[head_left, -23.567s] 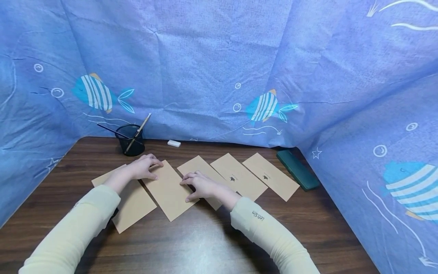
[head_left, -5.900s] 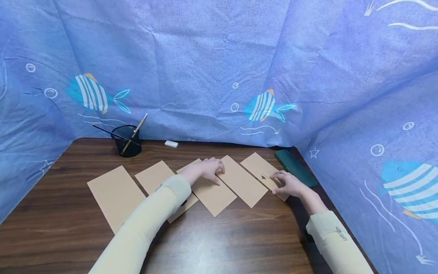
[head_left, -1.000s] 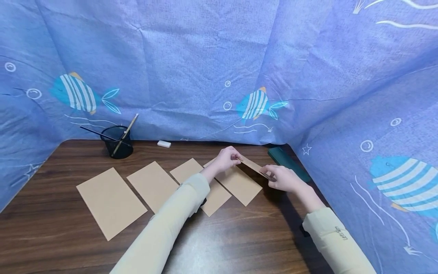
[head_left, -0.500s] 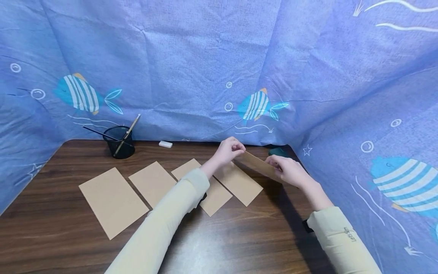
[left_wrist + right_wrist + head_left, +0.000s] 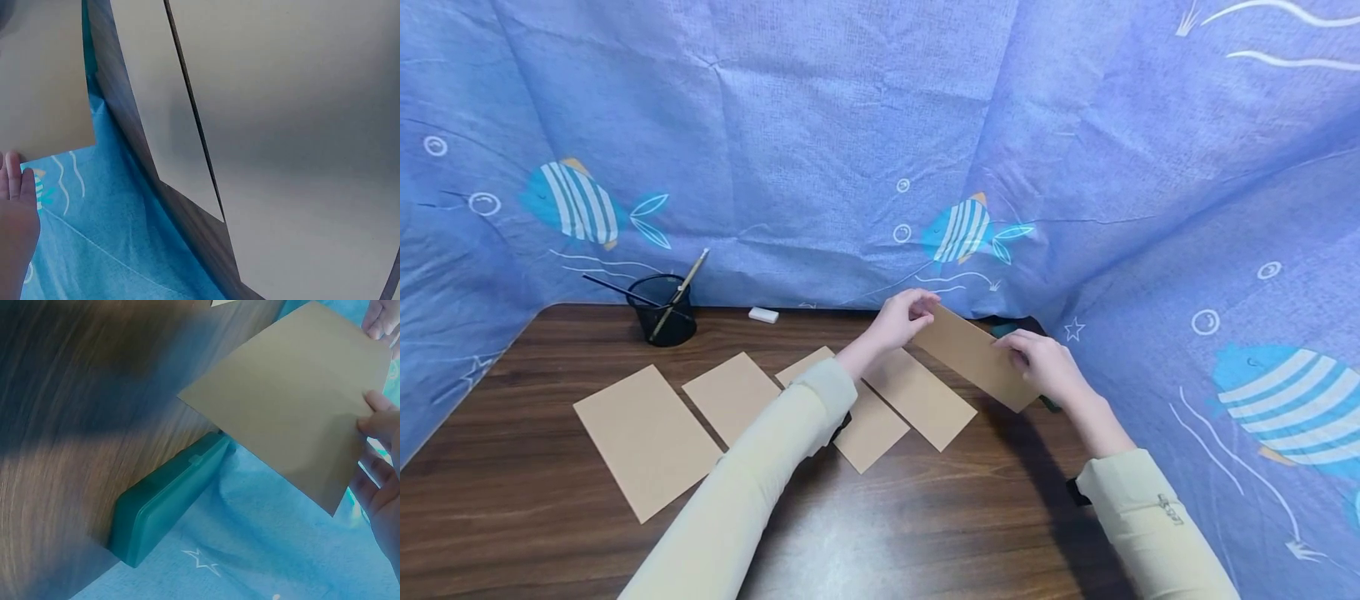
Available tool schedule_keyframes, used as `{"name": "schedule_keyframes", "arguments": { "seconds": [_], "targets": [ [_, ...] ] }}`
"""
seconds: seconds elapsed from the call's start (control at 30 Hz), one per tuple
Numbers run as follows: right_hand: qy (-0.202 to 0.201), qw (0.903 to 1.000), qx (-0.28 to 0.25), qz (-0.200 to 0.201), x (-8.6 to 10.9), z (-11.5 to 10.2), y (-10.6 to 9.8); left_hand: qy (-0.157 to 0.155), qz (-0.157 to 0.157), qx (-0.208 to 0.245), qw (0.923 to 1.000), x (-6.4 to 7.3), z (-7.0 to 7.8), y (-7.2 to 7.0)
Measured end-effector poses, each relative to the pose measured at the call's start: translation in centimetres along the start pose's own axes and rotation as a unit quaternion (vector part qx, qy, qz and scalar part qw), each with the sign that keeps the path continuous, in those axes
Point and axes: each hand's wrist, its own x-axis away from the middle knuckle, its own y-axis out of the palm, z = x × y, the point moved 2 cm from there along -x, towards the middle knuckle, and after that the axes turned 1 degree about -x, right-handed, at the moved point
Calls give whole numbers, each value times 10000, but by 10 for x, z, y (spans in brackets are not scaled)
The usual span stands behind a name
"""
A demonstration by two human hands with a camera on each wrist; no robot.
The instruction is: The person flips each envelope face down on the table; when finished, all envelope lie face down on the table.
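Note:
A plain kraft-brown card [image 5: 966, 354] is raised at the right of the desk, tilted on its long edge, its unprinted face toward me. My left hand [image 5: 898, 321] pinches its upper left corner. My right hand [image 5: 1048, 367] grips its right end; in the right wrist view the thumb lies on the face of the card [image 5: 281, 400] with fingers behind. Four similar brown cards lie in a row: one at far left [image 5: 647, 442], a second [image 5: 726, 392], a third [image 5: 872, 433] partly under my left forearm, and a fourth [image 5: 921, 400] just below the raised one.
A black mesh pen cup [image 5: 662, 321] with pencils stands at the back left. Beside it lies a white eraser [image 5: 763, 315]. A green pencil case [image 5: 169, 497] sits at the right edge, mostly behind the raised card in the head view. Blue fish-print cloth [image 5: 820, 167] hangs around the desk.
The rightmost card lay flat with its black print up; both hands have lifted and turned it, and its plain face shows. Earlier, the card left of it also went from printed to plain.

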Motion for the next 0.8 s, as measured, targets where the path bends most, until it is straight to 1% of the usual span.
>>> {"name": "schedule_keyframes", "arguments": {
  "seconds": [0.13,0.3,0.37,0.43,0.53,0.6,0.7,0.8],
  "targets": [
    [332,9990,-242,-156,-1,3,0,24,-259,195,9995,0,0,0],
    [694,9939,-621,-598,-1,8,3,11,-803,237,9965,4,-2,2],
    [807,9910,-741,-770,-1,12,6,59,-1007,55,9949,6,-4,4],
    [944,9877,-829,-927,0,17,10,172,-1147,-148,9931,8,-7,6],
    [1154,9826,-937,-1111,1,24,15,415,-1287,-591,9890,13,-9,11],
    [1292,9790,-1021,-1206,1,28,18,498,-1396,-890,9849,16,-11,14],
    [1358,9754,-1126,-1322,1,33,24,476,-1604,-1393,9760,22,-14,20],
    [1310,9747,-1152,-1400,0,36,30,334,-1823,-1800,9661,27,-17,25]
  ]
}}
